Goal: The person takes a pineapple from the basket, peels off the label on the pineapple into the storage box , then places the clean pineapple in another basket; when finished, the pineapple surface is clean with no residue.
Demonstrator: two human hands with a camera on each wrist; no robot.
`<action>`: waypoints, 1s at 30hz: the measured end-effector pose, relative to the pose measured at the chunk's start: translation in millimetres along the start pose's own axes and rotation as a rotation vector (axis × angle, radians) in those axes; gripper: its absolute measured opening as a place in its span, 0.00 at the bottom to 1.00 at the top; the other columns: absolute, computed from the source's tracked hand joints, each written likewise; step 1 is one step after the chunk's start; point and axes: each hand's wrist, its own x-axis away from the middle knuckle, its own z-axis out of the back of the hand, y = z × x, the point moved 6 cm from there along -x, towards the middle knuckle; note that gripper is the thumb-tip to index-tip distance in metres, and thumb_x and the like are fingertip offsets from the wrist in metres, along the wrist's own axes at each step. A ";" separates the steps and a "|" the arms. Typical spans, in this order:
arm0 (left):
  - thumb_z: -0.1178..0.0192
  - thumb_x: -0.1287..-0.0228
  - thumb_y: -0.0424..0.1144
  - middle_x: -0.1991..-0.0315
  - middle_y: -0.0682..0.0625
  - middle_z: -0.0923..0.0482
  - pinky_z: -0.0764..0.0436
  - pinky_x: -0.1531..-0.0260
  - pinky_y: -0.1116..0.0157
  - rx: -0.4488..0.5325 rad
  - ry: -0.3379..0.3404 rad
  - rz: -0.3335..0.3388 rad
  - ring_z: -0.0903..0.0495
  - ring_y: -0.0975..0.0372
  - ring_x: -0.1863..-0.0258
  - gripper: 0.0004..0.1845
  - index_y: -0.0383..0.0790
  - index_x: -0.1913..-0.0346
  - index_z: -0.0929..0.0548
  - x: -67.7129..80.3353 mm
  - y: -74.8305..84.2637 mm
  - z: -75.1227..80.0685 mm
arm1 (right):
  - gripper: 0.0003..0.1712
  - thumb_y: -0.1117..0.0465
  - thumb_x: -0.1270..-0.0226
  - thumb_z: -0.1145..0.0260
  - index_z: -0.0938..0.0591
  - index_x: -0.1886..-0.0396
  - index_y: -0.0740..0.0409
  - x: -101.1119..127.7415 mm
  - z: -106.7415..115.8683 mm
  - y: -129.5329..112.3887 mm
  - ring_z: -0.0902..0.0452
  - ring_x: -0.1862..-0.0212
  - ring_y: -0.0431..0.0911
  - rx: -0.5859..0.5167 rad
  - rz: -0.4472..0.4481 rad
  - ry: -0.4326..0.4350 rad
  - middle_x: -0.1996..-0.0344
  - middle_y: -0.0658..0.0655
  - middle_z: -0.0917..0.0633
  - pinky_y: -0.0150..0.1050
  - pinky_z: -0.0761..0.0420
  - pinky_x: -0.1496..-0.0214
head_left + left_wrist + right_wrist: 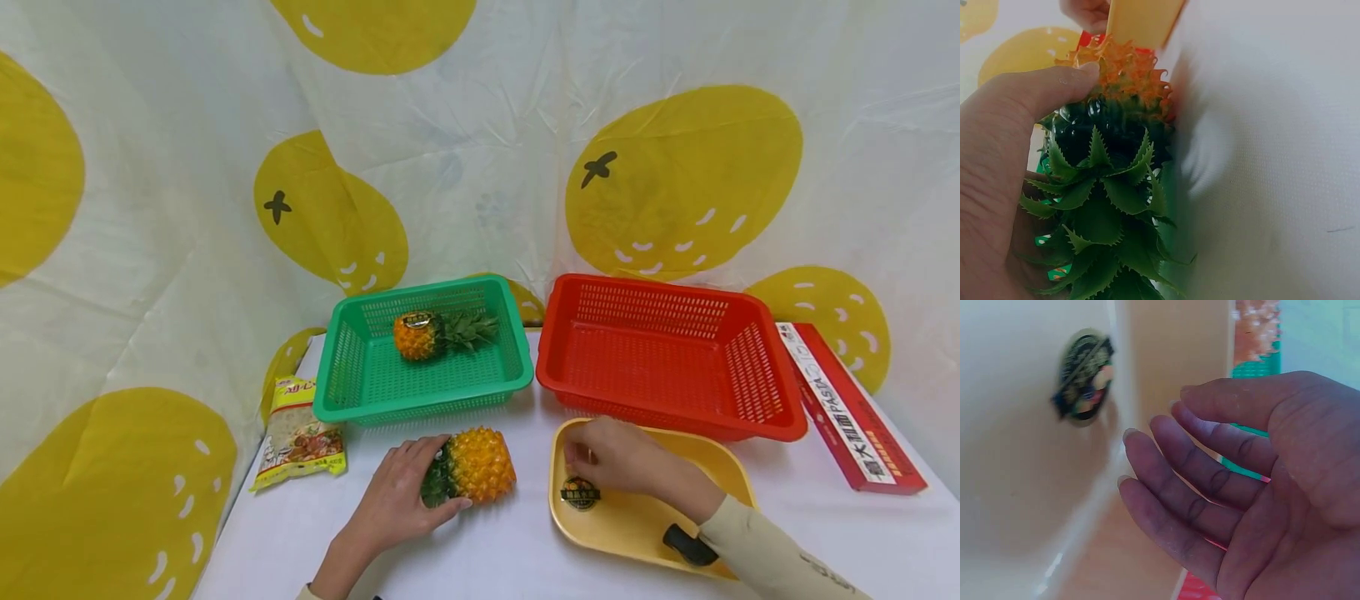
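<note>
— White cloth printed with big yellow fruit shapes hangs behind and to the sides, and a white surface carries everything. What lies on it?

— At the far side, a green basket on the left with a small pineapple lying inside it, and a red basket just to its right. A yellow tray sits near the red basket's near edge, a red pasta box lies at the far right, and a snack packet lies at the left edge.

— Where is the left hand?

— The left hand rests on a second pineapple, which lies on its side on the surface just near the green basket, its leafy crown pointing left. The fingers curl over the crown and the thumb lies against the fruit, so the grip has hold of it.

— And the right hand?

— The right hand hovers over the yellow tray, fingers relaxed and only slightly bent, holding nothing. A round sticker label lies in the tray just beside its fingertips.

— Do they touch?

— In the right wrist view the fingers stand apart from the label.
</note>
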 end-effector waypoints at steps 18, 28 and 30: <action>0.33 0.38 0.73 0.35 0.50 0.21 0.22 0.42 0.44 0.009 0.015 -0.015 0.21 0.52 0.39 0.48 0.43 0.25 0.24 0.2 0.6 -0.3 | 0.10 0.62 0.32 0.24 0.17 0.69 0.45 -16.2 22.3 -46.5 0.29 0.75 0.35 -0.008 0.055 0.042 0.77 0.37 0.22 0.33 0.23 0.73; 0.32 0.39 0.72 0.36 0.52 0.21 0.22 0.43 0.47 -0.008 0.025 -0.021 0.21 0.54 0.40 0.48 0.43 0.26 0.24 0.0 -0.2 -0.7 | 0.08 0.60 0.32 0.23 0.14 0.57 0.49 -30.3 16.8 -67.8 0.18 0.58 0.43 0.010 0.113 0.069 0.62 0.42 0.16 0.37 0.17 0.60; 0.31 0.40 0.71 0.36 0.52 0.20 0.22 0.43 0.47 -0.003 0.030 -0.025 0.21 0.54 0.40 0.47 0.43 0.26 0.24 0.0 0.0 -0.4 | 0.11 0.59 0.32 0.23 0.14 0.53 0.51 -33.4 13.4 -71.3 0.18 0.55 0.44 0.005 0.118 0.067 0.57 0.45 0.15 0.40 0.16 0.56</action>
